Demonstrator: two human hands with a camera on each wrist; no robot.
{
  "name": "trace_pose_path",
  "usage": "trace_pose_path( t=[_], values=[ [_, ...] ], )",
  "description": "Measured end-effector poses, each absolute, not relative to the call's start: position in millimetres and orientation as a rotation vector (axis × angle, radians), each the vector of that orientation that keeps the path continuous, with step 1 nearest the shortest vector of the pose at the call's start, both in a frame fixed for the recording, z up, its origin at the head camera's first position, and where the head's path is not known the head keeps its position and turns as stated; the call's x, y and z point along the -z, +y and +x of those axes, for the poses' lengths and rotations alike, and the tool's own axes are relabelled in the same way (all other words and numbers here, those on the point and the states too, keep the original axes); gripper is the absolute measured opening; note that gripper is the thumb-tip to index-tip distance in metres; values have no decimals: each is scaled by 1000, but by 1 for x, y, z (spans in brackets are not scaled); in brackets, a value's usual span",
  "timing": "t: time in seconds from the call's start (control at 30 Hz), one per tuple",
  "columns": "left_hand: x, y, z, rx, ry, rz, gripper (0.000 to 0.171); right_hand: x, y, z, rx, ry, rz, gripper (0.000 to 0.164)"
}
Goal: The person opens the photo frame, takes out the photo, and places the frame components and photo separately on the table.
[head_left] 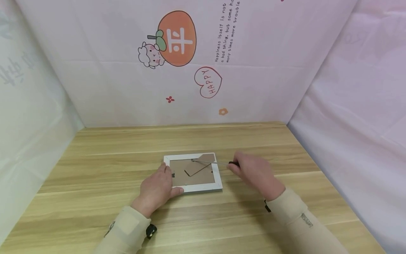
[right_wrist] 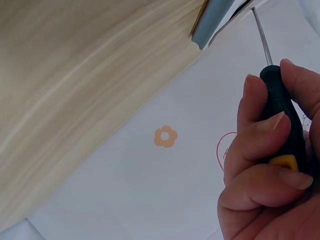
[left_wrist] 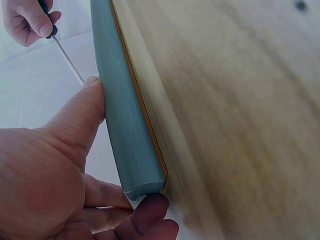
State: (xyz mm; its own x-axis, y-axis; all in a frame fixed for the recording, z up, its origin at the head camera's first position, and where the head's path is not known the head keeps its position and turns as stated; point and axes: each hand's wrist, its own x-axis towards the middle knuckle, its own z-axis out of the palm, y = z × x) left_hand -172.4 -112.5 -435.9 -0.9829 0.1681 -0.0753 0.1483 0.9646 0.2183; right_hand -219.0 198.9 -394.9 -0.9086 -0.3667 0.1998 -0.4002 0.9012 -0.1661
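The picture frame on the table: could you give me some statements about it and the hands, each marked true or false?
1. The right hand has its grip round a screwdriver. True.
2. The picture frame lies with its front facing up. False: its brown back faces up.
3. The left hand is well away from the picture frame. False: the left hand holds it at one corner.
4. The screwdriver's metal shaft reaches over the picture frame. True.
5. The outer side of the picture frame is bright red. False: it is blue-green, as the left wrist view shows.
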Motion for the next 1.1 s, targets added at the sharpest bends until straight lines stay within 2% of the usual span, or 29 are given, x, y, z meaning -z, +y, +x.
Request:
trace_pose_path(
  t=[0.6,1.1],
  values=[
    [435,-113,-171,-335,3034,254,94,348,193,-257,-235,-3177,633,30],
    [436,-114,-171,-321,3040,253,94,328,191,-294,-241,-3359,695,36]
  ],
)
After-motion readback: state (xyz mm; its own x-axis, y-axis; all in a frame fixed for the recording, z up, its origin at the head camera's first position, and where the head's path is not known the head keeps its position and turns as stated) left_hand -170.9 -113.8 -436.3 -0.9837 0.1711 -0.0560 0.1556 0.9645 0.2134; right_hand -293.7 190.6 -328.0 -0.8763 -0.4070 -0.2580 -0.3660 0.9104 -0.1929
